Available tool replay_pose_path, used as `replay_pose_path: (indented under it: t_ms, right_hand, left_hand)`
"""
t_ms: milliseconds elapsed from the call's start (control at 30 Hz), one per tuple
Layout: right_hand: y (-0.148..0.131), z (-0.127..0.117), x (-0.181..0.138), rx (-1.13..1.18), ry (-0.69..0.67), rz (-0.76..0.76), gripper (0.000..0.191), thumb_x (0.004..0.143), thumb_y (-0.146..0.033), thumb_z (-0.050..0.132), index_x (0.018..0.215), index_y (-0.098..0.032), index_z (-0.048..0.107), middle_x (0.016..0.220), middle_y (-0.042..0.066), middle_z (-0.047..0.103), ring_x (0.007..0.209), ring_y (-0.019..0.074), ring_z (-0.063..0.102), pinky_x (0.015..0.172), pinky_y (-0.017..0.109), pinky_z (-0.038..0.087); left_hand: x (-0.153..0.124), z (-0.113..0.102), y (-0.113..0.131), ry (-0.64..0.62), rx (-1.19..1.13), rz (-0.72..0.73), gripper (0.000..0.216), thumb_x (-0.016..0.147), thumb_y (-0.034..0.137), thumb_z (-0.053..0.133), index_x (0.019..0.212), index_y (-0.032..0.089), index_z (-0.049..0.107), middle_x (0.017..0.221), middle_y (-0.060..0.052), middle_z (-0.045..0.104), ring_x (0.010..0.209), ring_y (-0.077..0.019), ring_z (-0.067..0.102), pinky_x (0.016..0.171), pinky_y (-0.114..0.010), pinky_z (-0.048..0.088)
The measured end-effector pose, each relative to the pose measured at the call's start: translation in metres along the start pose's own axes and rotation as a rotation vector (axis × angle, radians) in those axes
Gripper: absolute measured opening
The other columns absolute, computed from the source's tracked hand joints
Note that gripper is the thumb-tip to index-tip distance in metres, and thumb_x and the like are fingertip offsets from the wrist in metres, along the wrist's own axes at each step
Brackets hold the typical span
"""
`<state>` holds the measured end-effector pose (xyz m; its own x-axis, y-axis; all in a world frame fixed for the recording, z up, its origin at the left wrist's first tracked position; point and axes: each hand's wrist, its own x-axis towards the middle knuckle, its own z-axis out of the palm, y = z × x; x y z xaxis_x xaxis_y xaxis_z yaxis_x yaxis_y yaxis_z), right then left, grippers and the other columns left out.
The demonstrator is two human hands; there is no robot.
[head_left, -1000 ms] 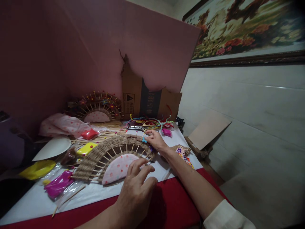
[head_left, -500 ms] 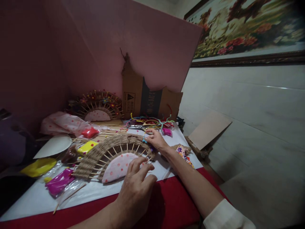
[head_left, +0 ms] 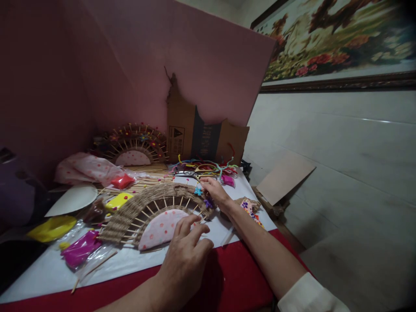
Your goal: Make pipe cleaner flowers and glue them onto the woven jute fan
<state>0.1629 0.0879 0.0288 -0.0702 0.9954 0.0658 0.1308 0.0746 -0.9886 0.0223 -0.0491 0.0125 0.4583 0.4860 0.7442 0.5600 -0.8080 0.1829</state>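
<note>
Now, left hand [head_left: 186, 260] fingers spread on the woven fan [head_left: 152, 208], right hand [head_left: 212, 190] outstretched.

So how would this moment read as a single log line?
left hand: fingertips on pink half-disc | right hand: at woven fan rim, by blue flower | scissors behind

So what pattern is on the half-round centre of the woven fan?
Pale pink with small red dots, head view.

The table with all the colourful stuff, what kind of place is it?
Most likely a home craft corner. The table holds a half-woven twine fan under both hands, scissors by bright pipe cleaners, and bagged coloured clay. A framed picture hangs on the wall.
</note>
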Motion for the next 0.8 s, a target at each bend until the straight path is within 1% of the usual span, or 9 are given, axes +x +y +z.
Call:
replay_pose_path:
  t_ms: [133, 267, 433, 567, 667, 733, 800]
  right_hand:
    - [0.0, 0.0, -0.003, -0.004, -0.054, 0.007, 0.04, 0.064, -0.03, 0.064, 0.098, -0.015, 0.052, 0.059, -0.005, 0.055, 0.051, 0.0097, 0.047, 0.051, 0.022, 0.034]
    - [0.001, 0.001, -0.004, -0.019, -0.084, 0.0, 0.048, 0.057, -0.026, 0.068, 0.101, -0.015, 0.05, 0.051, -0.009, 0.048, 0.044, 0.0071, 0.041, 0.046, 0.02, 0.029]
    - [0.004, 0.005, -0.002, -0.049, -0.065, -0.008, 0.049, 0.058, -0.028, 0.067, 0.101, -0.016, 0.047, 0.05, -0.011, 0.046, 0.041, 0.0064, 0.038, 0.043, 0.019, 0.026]
    - [0.008, 0.006, 0.0, -0.095, -0.051, -0.017, 0.044, 0.062, -0.027, 0.065, 0.101, -0.016, 0.048, 0.052, -0.009, 0.048, 0.043, 0.0077, 0.041, 0.044, 0.019, 0.029]
    - [0.01, 0.004, 0.001, -0.149, -0.026, -0.037, 0.034, 0.072, -0.032, 0.058, 0.101, -0.016, 0.051, 0.06, -0.003, 0.056, 0.051, 0.0116, 0.051, 0.05, 0.022, 0.037]
    - [0.009, 0.0, 0.001, -0.201, 0.029, -0.069, 0.027, 0.077, -0.035, 0.054, 0.098, -0.018, 0.054, 0.07, 0.002, 0.061, 0.064, 0.0154, 0.056, 0.058, 0.026, 0.041]
    - [0.006, -0.005, 0.0, -0.258, 0.113, -0.11, 0.022, 0.08, -0.034, 0.052, 0.097, -0.021, 0.056, 0.086, 0.005, 0.063, 0.082, 0.0193, 0.057, 0.068, 0.029, 0.042]
  left_hand:
    - [0.0, 0.001, 0.0, 0.012, 0.001, -0.001, 0.016, 0.08, 0.005, 0.051, 0.068, 0.012, 0.058, 0.093, -0.01, 0.063, 0.102, -0.0292, 0.046, 0.081, -0.05, 0.042]
    - [-0.001, 0.0, 0.0, 0.007, 0.001, -0.004, 0.016, 0.08, 0.005, 0.05, 0.069, 0.013, 0.058, 0.094, -0.009, 0.063, 0.103, -0.029, 0.045, 0.081, -0.049, 0.042]
    - [-0.001, 0.0, 0.0, -0.002, 0.0, -0.01, 0.016, 0.08, 0.006, 0.051, 0.069, 0.014, 0.058, 0.094, -0.009, 0.063, 0.103, -0.0292, 0.046, 0.081, -0.049, 0.042]
    - [-0.002, 0.0, 0.001, -0.007, 0.006, -0.008, 0.016, 0.08, 0.006, 0.05, 0.069, 0.014, 0.058, 0.093, -0.009, 0.063, 0.103, -0.0287, 0.046, 0.082, -0.049, 0.042]
    - [-0.002, 0.0, 0.0, -0.002, 0.008, -0.004, 0.016, 0.08, 0.005, 0.05, 0.069, 0.013, 0.058, 0.093, -0.009, 0.063, 0.102, -0.0286, 0.046, 0.081, -0.049, 0.043]
    - [-0.002, 0.0, 0.0, -0.001, 0.008, -0.003, 0.016, 0.08, 0.005, 0.05, 0.069, 0.013, 0.058, 0.093, -0.009, 0.062, 0.103, -0.0286, 0.046, 0.081, -0.049, 0.043]
    - [-0.001, 0.0, 0.0, -0.002, 0.01, -0.003, 0.016, 0.08, 0.005, 0.05, 0.068, 0.014, 0.058, 0.093, -0.009, 0.062, 0.103, -0.0284, 0.046, 0.081, -0.049, 0.043]
